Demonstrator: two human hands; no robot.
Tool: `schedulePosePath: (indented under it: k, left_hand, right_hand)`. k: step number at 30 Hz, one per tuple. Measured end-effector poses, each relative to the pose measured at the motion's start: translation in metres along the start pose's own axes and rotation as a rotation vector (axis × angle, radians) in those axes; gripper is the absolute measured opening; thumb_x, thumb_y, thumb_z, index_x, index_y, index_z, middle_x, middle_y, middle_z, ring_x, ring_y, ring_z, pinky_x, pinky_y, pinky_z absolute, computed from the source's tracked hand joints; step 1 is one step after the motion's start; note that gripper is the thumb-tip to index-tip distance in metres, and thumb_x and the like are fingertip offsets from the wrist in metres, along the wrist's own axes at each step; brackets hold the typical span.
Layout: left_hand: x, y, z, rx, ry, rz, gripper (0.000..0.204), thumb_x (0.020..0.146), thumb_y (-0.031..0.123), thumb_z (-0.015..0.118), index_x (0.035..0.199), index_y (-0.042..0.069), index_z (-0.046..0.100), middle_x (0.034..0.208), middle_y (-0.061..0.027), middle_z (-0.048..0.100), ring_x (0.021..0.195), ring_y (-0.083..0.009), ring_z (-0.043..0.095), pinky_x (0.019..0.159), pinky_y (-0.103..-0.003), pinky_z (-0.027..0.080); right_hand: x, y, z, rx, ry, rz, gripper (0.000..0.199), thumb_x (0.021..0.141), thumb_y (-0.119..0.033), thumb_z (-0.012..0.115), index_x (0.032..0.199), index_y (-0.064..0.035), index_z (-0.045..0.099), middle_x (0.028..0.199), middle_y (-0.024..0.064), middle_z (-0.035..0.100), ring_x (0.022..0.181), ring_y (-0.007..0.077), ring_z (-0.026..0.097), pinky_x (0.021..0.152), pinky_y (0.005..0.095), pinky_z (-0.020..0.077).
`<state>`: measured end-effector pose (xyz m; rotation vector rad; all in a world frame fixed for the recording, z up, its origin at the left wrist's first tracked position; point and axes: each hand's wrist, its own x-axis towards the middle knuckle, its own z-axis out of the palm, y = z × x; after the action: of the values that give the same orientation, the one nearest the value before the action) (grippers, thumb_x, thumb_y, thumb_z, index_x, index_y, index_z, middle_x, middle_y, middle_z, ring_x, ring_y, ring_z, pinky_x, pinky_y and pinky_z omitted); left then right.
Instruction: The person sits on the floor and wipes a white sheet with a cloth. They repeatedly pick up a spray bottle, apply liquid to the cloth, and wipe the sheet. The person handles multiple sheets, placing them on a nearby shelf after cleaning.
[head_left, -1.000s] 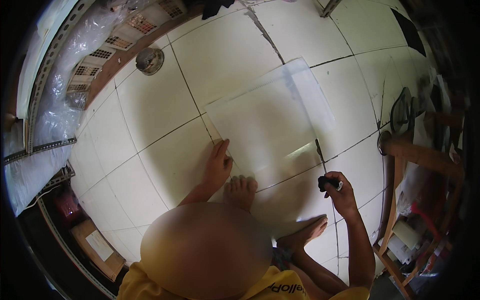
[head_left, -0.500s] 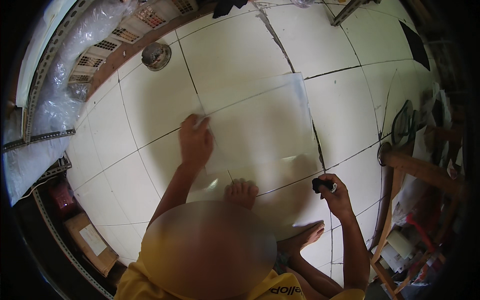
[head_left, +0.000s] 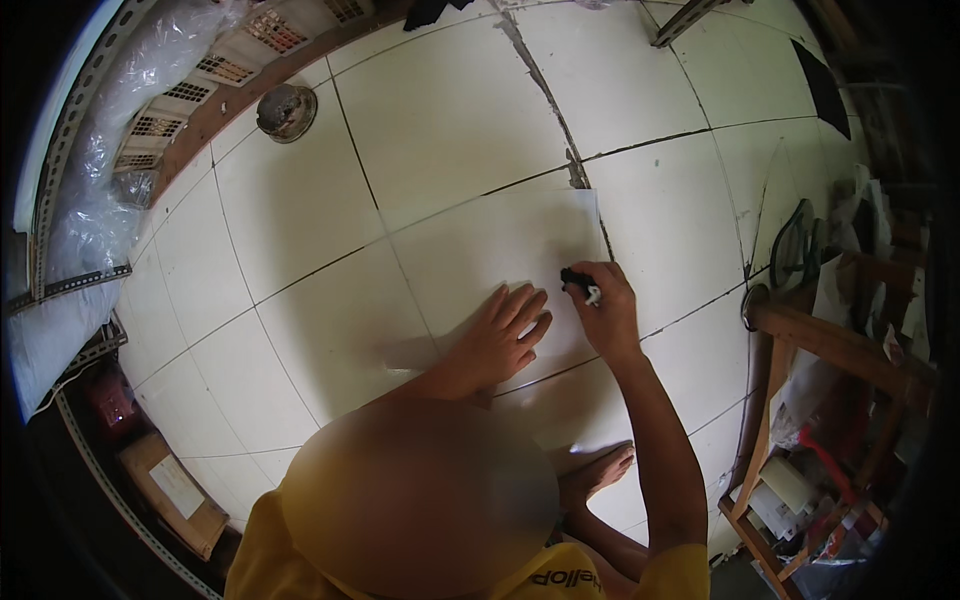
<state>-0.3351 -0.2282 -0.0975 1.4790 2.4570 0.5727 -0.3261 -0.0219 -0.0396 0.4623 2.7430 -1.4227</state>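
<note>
A clear, thin plastic sheet [head_left: 500, 240] lies flat on the white tiled floor in front of me. My left hand [head_left: 500, 335] presses on its near part, palm down with the fingers spread. To the right of it, my right hand [head_left: 610, 308] grips a small, dark black thing [head_left: 575, 278] with a white bit [head_left: 593, 296] sticking out; its kind is not clear. That black thing is at the sheet's right part, and whether it touches the sheet I cannot tell.
My bare foot [head_left: 605, 470] rests on the tiles below the right hand. A round, stained metal container [head_left: 287, 112] stands at the far left, before white plastic baskets [head_left: 195, 92]. A cardboard box [head_left: 175, 490] sits at left; a wooden frame [head_left: 830, 345] and a sandal [head_left: 795, 245] at right.
My left hand let go of the sheet's left edge and moved right, flattening onto it. My right hand carried the black thing up and left over the sheet, which now lies flatter and nearer.
</note>
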Motion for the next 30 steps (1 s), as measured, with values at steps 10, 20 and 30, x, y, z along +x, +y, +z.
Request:
schedulePosePath:
  k: [10, 20, 30]
  left_hand:
    - [-0.009, 0.011, 0.003, -0.058, 0.015, -0.053, 0.061, 0.079, 0.032, 0.075, 0.138, 0.024, 0.059, 0.153, -0.0146, 0.042, 0.147, -0.0365, 0.031, 0.117, -0.063, 0.028]
    - [-0.007, 0.009, 0.001, -0.116, -0.04, -0.091, 0.055, 0.085, 0.032, 0.069, 0.138, 0.027, 0.057, 0.157, -0.0103, 0.039, 0.148, -0.0335, 0.031, 0.118, -0.059, 0.029]
    - [-0.008, 0.007, 0.007, -0.165, 0.003, -0.093, 0.058, 0.081, 0.028, 0.07, 0.138, 0.026, 0.058, 0.156, -0.0105, 0.04, 0.147, -0.0333, 0.033, 0.117, -0.059, 0.032]
  right_hand:
    - [0.027, 0.015, 0.047, -0.375, -0.093, -0.247, 0.032, 0.073, 0.002, 0.066, 0.104, -0.0049, 0.066, 0.099, 0.0158, 0.061, 0.088, 0.0365, 0.064, 0.076, 0.0446, 0.056]
    - [0.082, 0.011, 0.056, -0.45, -0.039, -0.247, 0.015, 0.081, 0.001, 0.059, 0.093, -0.0022, 0.066, 0.094, 0.0164, 0.061, 0.085, 0.035, 0.065, 0.074, 0.0439, 0.0563]
    - [0.047, 0.008, 0.044, -0.356, -0.205, -0.206, 0.03, 0.075, 0.009, 0.057, 0.099, -0.0044, 0.067, 0.094, 0.0168, 0.061, 0.085, 0.0376, 0.065, 0.073, 0.0459, 0.0557]
